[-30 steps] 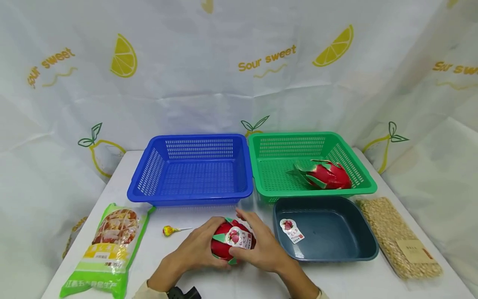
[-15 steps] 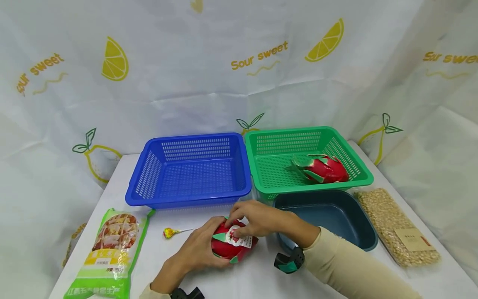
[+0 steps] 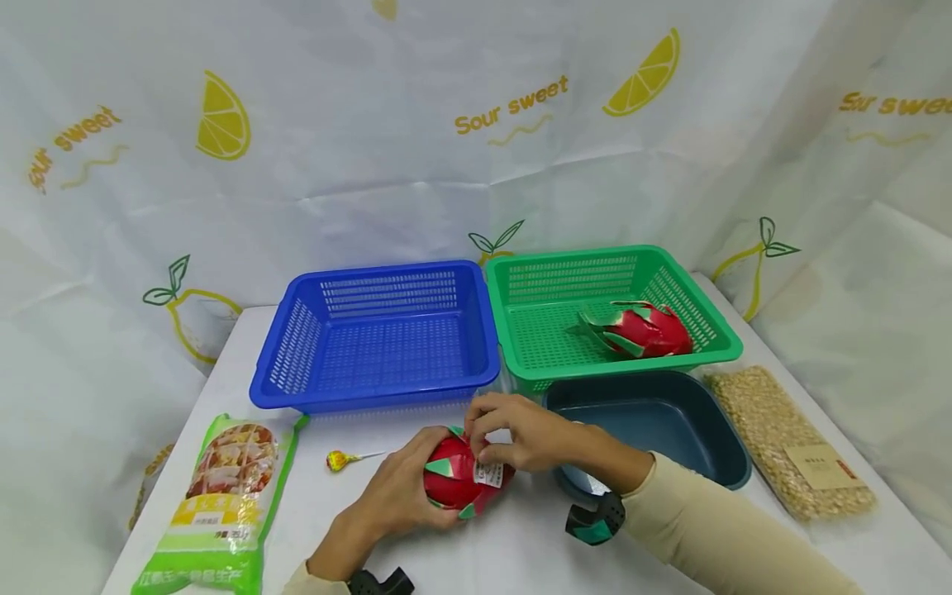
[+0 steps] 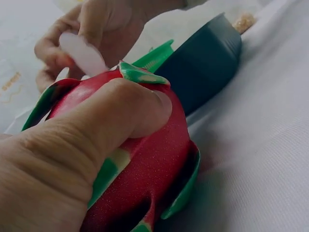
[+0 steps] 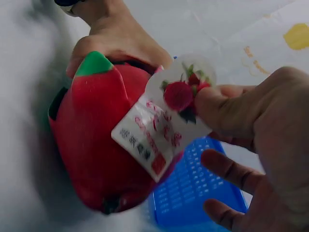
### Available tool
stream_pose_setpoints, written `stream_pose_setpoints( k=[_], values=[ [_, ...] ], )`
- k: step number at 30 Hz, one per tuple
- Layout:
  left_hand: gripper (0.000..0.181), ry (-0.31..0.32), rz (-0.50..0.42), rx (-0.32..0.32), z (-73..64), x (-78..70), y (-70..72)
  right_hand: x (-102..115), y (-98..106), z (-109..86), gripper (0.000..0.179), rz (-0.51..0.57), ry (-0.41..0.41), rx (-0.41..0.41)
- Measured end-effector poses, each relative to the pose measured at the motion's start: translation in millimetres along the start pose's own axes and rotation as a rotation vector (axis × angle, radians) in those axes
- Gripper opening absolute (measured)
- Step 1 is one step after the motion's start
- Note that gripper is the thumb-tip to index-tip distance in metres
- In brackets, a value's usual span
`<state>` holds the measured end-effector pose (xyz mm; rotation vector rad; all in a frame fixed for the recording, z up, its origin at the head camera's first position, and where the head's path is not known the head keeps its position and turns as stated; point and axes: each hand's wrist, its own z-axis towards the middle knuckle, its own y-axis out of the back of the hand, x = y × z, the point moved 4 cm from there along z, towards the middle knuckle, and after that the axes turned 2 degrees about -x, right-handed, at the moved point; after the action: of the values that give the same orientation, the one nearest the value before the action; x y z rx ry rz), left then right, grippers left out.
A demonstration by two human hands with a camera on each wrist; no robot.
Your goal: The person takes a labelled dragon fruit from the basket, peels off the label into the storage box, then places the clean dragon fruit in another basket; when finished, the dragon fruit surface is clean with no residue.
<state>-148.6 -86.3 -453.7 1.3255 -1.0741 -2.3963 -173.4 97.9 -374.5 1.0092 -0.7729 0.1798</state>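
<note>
A red dragon fruit (image 3: 450,483) with green scale tips lies on the white table at the front middle. My left hand (image 3: 402,487) grips it from the left, the thumb over its near side in the left wrist view. A white label sticker (image 5: 154,126) with a dragon fruit picture is on its right part. Between thumb and index finger my right hand (image 3: 524,431) pinches the sticker's rounded end. That end stands lifted off the skin in the right wrist view, while the rectangular end lies against the fruit. The other fingers of this hand are spread apart.
Behind stand a blue basket (image 3: 487,376) and a green basket (image 3: 539,370) holding another dragon fruit (image 3: 649,332). A dark blue tub (image 3: 654,421) sits under the right forearm, beside a bag of oats (image 3: 788,438). At left lie a lollipop (image 3: 338,460) and a green food packet (image 3: 216,504).
My right hand has moved from gripping the fruit's right side to its top and pinched the sticker, lifting one end. The left hand keeps its grip. The view has shifted slightly.
</note>
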Motion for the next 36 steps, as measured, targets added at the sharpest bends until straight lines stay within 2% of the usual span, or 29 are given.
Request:
stream_pose_setpoints(
  k=[3,6,9,12,15,18,23,25,30,33,36],
  values=[
    [0.084,0.001,0.000,-0.012,2.9,-1.0,-4.9,-1.9,16.9,-15.4,0.013,0.172,0.021,-0.051],
    [0.084,0.015,-0.003,-0.018,3.4,-2.1,-6.8,0.3,42.5,-28.0,0.012,0.381,0.022,-0.070],
    [0.084,0.028,0.000,-0.016,2.1,-2.2,-7.5,1.3,69.2,-39.5,0.011,0.501,-0.022,-0.018],
    [0.085,0.043,0.010,-0.010,-0.6,-1.7,-7.7,-6.6,84.8,-54.4,0.011,0.551,-0.116,0.091],
    [0.086,0.063,0.018,-0.003,-4.1,-1.7,-6.1,-20.7,91.7,-72.0,0.008,0.560,-0.204,0.195],
    [0.086,0.071,0.023,-0.001,-6.8,-1.6,-4.6,-37.8,94.9,-91.7,0.004,0.513,-0.303,0.281],
    [0.089,0.075,0.033,0.020,-9.8,-0.7,-5.6,-65.3,94.0,-129.2,0.011,0.399,-0.508,0.355],
    [0.089,0.076,0.038,0.028,-9.6,-0.5,-5.8,-74.1,91.7,-142.4,0.013,0.392,-0.562,0.352],
    [0.089,0.072,0.027,0.020,-5.8,-0.8,-3.2,-89.7,88.9,-163.6,0.024,0.409,-0.627,0.298],
    [0.089,0.072,0.021,0.009,-4.4,-0.7,-1.4,-95.5,90.1,-168.2,0.028,0.375,-0.645,0.254],
    [0.089,0.075,0.020,0.002,-3.9,0.2,-0.5,-99.6,90.4,-167.9,0.029,0.305,-0.625,0.232]
  ],
)
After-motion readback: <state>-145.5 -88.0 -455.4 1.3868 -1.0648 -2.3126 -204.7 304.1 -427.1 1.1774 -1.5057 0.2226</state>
